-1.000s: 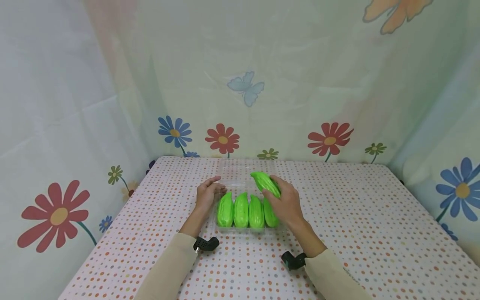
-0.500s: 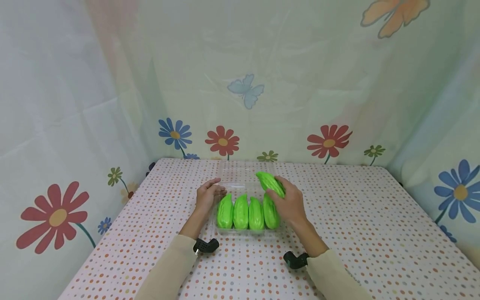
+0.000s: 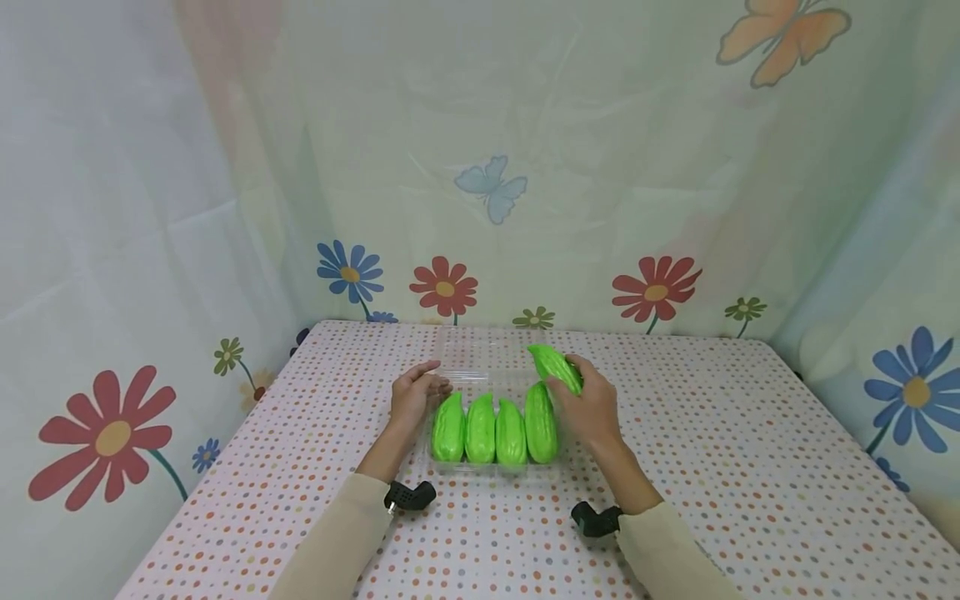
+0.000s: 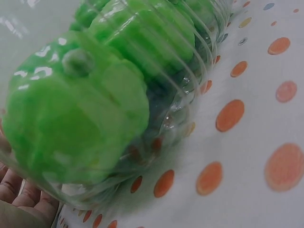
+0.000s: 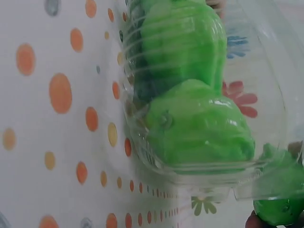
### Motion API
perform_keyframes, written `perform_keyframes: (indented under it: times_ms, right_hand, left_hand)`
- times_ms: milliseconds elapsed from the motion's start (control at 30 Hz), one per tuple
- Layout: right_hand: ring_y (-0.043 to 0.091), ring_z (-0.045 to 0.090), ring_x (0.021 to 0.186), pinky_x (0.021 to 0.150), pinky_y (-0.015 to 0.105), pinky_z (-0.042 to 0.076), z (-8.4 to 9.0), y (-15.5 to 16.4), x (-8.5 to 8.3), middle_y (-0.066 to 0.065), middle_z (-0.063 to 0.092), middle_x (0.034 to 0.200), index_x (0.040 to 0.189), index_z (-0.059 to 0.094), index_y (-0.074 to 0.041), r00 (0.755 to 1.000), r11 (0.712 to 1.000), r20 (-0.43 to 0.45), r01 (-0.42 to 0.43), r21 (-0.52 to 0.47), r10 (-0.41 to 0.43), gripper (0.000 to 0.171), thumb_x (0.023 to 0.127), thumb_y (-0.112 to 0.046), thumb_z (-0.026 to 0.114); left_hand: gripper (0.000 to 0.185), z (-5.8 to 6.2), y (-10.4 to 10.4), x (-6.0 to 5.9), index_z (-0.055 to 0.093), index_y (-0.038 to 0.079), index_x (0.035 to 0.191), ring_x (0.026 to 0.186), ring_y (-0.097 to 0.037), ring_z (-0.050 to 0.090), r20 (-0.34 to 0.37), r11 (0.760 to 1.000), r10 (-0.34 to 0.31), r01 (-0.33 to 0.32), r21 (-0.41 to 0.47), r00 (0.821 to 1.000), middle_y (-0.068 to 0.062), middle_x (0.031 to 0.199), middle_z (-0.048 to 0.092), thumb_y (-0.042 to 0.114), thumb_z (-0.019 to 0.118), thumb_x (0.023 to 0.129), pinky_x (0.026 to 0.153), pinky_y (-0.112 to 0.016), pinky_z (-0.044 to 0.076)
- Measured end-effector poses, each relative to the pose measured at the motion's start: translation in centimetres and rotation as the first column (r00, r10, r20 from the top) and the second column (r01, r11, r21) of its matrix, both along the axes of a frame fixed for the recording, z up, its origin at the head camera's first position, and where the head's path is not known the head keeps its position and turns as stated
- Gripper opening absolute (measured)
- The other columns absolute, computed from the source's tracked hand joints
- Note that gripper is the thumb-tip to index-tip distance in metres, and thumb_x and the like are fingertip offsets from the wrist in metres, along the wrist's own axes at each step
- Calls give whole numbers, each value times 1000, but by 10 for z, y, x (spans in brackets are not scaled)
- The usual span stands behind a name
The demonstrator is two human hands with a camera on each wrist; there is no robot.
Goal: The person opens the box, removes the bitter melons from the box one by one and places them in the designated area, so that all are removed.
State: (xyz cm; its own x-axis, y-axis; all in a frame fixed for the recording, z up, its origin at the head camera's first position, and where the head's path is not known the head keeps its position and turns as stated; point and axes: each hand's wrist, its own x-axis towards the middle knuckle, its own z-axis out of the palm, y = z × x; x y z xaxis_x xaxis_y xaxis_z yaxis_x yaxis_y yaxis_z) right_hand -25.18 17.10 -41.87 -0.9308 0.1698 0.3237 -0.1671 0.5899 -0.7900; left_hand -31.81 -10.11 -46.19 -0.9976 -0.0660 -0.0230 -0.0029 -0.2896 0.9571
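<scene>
Rightward and lower now, the right hand grips a fifth green gourd beside four packed in the clear tray; left hand steadies it, fingers relaxed.

Five green toy gourds in all: four lie side by side in one clear plastic tray, and a fifth gourd is held above it. Two hands, left and right, work over one dotted tabletop.
</scene>
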Motion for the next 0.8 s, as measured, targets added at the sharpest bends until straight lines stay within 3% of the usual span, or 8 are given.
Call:
perform_keyframes:
  times_ms: [100, 300, 500, 800]
  right_hand:
    - [40, 60, 117, 97, 54, 51, 0, 3, -1, 26, 58, 136, 147, 47, -2, 1000, 1000, 0, 9, -7, -9, 57, 99, -28, 63]
    - [38, 63, 108, 89, 51, 55, -3, 7, -4, 27, 60, 130, 148, 46, 0, 1000, 1000, 11, 20, -9, -20, 57, 100, -28, 62]
    - [39, 63, 106, 85, 51, 55, -7, 11, -4, 28, 60, 130, 147, 45, 1, 999, 1000, 23, 27, 3, -27, 57, 100, -28, 61]
    - [40, 61, 113, 91, 53, 53, -11, 17, -4, 28, 57, 135, 150, 42, 0, 997, 999, 56, 44, 12, -45, 58, 102, -29, 58]
  left_hand:
    - [44, -2, 0, -2, 57, -8, 136, 79, -19, 72, -8, 1000, 11, -11, 5, 1000, -10, 85, 70, -1, 54, 92, 81, -33, 61]
    - [45, -4, -2, -2, 57, -9, 135, 78, -19, 72, -5, 1000, 16, -16, 22, 1000, -9, 83, 70, -2, 54, 91, 78, -31, 61]
    - [45, -3, -1, 0, 57, -8, 136, 80, -19, 72, 0, 1000, 8, -8, 15, 1000, -10, 86, 70, -1, 55, 92, 81, -32, 61]
    - [44, -5, 0, -2, 55, -8, 137, 81, -18, 72, -13, 1000, -8, 8, 22, 1000, -8, 86, 71, -1, 56, 93, 90, -40, 60]
